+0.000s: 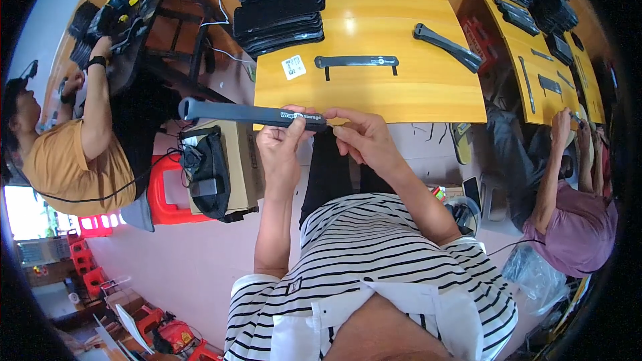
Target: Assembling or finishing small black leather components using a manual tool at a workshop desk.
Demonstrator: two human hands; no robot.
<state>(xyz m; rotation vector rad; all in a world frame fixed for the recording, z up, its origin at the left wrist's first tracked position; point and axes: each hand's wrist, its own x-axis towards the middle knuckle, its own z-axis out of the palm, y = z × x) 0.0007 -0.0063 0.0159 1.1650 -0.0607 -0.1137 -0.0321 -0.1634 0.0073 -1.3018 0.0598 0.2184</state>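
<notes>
one black strap (234, 113) is pinched by the left hand (280, 150) near the table (435, 101); at its tip the right hand (366, 137) is curled, hold unclear. if gripped loosely, the strap could be dropped.

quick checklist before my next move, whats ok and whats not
1. Left hand grip on the held black strap: ok, thumb and fingers close on it near its right end.
2. Right hand in place: ok, it is at that right end; whether it pinches it, cannot tell.
3. Looped left end supported: not ok, it juts out with no hand under it.
4. Strap lying on the table ahead apart from the white card: ok, a gap shows.
5. Tall black stack steady: cannot tell from this angle.
</notes>
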